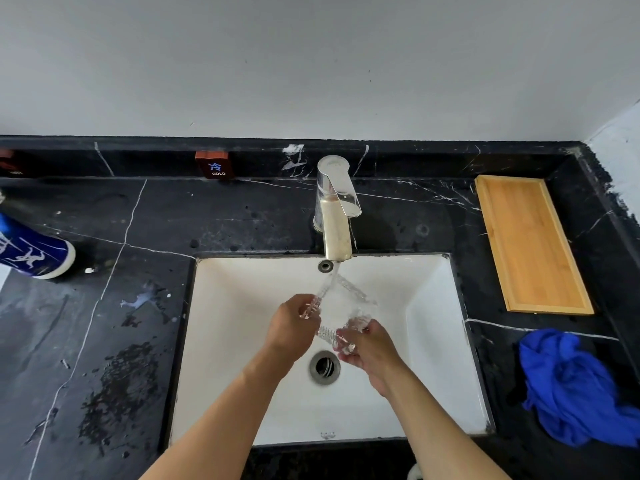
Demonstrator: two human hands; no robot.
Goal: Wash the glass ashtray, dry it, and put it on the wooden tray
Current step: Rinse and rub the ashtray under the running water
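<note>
The clear square glass ashtray (341, 306) is held tilted over the white sink (242, 306), under the water running from the chrome faucet (335, 216). My left hand (292, 327) grips its left corner. My right hand (369, 344) holds its lower right corner from below. The wooden tray (530, 244) lies bare on the black counter to the right of the sink. A crumpled blue cloth (575, 386) sits on the counter at the near right.
A blue and white can (31, 251) lies at the far left of the black marble counter (104, 306), which shows wet patches. A red "COLD" label (214, 165) stands on the back ledge. The sink drain (325, 368) is below my hands.
</note>
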